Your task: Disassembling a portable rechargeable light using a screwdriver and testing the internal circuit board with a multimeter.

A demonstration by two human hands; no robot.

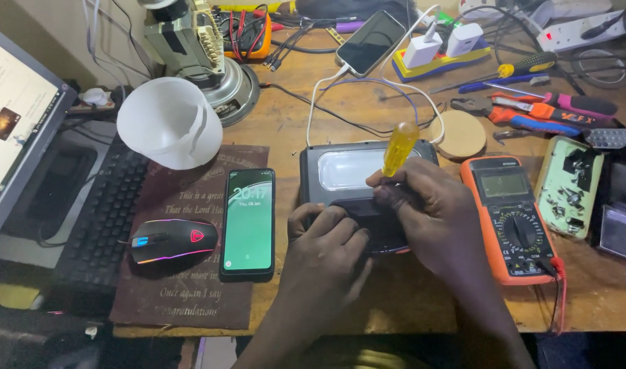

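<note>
Here, near the workbench's (408,301) front edge, the left hand (326,256) presses flat on a grey lamp housing (354,171); the right hand (432,219) grips a yellow-handled screwdriver (400,147) upright.

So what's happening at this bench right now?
A person is working on a dark grey lamp-like device on a cluttered wooden desk. The right hand holds a yellow-handled screwdriver tip-down against the device, while the left hand steadies its near edge. An orange multimeter lies to the right, a lit phone and computer mouse to the left.
</note>
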